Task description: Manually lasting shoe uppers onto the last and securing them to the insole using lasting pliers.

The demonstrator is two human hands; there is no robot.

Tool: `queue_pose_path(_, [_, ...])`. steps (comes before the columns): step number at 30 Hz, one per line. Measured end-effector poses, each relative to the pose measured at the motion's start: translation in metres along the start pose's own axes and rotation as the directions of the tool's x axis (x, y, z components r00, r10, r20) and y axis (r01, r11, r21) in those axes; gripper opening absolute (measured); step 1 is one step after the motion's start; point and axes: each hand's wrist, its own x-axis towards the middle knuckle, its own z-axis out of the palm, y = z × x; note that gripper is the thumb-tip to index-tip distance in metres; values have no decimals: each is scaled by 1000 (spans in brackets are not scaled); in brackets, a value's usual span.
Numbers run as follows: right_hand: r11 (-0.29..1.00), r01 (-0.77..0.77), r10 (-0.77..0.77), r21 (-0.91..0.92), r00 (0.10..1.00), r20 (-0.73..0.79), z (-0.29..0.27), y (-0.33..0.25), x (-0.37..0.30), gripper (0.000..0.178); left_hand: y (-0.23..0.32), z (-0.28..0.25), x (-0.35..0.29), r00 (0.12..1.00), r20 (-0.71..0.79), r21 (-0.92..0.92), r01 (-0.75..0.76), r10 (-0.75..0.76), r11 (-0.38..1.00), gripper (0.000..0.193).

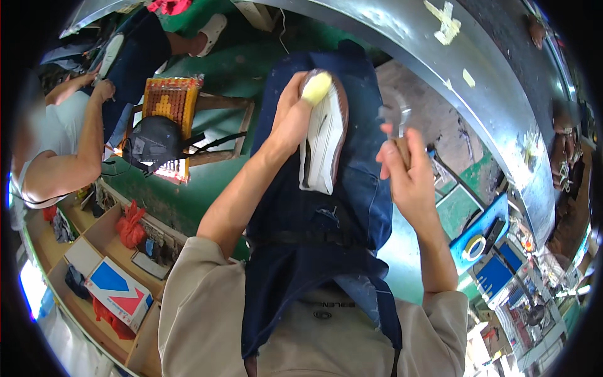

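Note:
On my lap, over the dark blue apron point(367, 207), rests a half-made shoe point(326, 141) with its pale underside up. Brown material shows along its edge, and a yellow patch covers one spot at the far end. My left hand point(292, 116) is closed around the far left side of this shoe, thumb near the yellow patch. To the right of the shoe and apart from it, my right hand point(405, 173) grips what looks like a hammer point(402, 147) by its wooden handle. The metal head is smeared by motion.
At the far left a person point(94, 119) holds a pale shoe piece. Near them stands a wooden stool with a beaded seat cover point(166, 100) and a black bag point(154, 141). Wooden compartments point(94, 239) line the lower left. A curved metal bench edge point(477, 88) bounds the right.

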Motion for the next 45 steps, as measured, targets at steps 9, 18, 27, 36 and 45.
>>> queue_pose_path(9, [939, 49, -37, -340, 998, 41, 40, 51, -2, 19, -16, 33, 19, 989, -64, 21, 135, -133, 991, 35])
queue_pose_path(18, [959, -266, 279, -99, 944, 174, 23, 34, 21, 31, -22, 17, 10, 914, 202, -367, 403, -351, 838, 54])
queue_pose_path(27, [943, -331, 230, 37, 726, 648, 7, 35, 42, 37, -53, -1, -39, 970, 241, -183, 88, -42, 979, 58])
queue_pose_path(36, [594, 466, -106, -655, 853, 511, -6, 17, 27, 22, -52, -4, -43, 947, 305, -9, -102, 100, 995, 58])
queue_pose_path(45, [518, 451, -151, -727, 884, 442, 14, 30, 13, 27, -43, -7, -55, 934, 345, -476, 255, -87, 842, 68])
